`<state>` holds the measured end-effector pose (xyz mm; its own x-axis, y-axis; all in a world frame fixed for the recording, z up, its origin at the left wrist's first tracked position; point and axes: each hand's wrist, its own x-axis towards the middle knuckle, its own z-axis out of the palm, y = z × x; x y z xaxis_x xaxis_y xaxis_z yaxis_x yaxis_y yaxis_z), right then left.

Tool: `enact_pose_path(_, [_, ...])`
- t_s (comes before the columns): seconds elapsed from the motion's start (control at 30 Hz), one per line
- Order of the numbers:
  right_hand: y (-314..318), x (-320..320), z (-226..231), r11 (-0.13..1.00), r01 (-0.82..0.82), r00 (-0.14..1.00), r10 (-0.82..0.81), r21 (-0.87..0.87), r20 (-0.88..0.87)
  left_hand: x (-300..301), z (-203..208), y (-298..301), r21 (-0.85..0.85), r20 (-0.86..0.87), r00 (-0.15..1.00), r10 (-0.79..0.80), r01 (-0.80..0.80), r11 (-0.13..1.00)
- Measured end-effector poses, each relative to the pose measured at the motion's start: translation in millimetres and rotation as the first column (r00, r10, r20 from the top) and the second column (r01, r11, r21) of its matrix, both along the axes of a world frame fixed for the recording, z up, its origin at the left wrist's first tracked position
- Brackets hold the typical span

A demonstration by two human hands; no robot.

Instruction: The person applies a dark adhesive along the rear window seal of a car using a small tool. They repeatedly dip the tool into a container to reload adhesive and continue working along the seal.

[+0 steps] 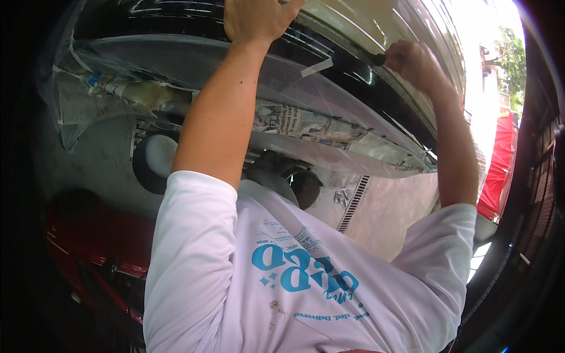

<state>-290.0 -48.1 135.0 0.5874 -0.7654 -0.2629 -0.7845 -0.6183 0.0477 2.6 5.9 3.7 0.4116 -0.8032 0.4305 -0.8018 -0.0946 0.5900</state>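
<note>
At the left, clear plastic sheeting [176, 65] and newspaper [306, 125] already mask the vehicle body. The left hand [259, 20] presses flat on the dark panel [329, 50] at the top edge, fingers cut off by the frame, so its grip cannot be told. A loose tape strip [316, 67] hangs on the sheeting. The right hand [415, 62] is closed around what appears to be a small dark tool [378, 58] at the panel edge. Masking looks largely done; this seam remains.

A glossy black painted car panel [176, 17] is seen; below it, clear, shiny plastic sheeting [329, 106] is stretched, edged with matt printed newspaper [300, 125]. Matt white cloth sleeves [194, 247] are worn below that.
</note>
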Motion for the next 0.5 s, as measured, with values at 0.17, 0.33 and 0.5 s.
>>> enact_pose_path(0.17, [59,-49,-17,0.939,0.150,0.950,-0.051,-0.310,0.307,-1,-7,-3,-0.015,-0.015,1.000,0.006,-0.006,1.000])
enact_pose_path(0.33, [91,-60,-69,0.817,0.478,0.715,-0.148,-0.323,0.683,1,-27,-11,0.049,-0.026,0.999,-0.024,0.025,0.998])
enact_pose_path(0.5, [92,-64,-108,0.849,0.435,0.676,-0.087,-0.301,0.732,1,-29,-9,0.038,0.003,1.000,-0.011,0.011,0.999])
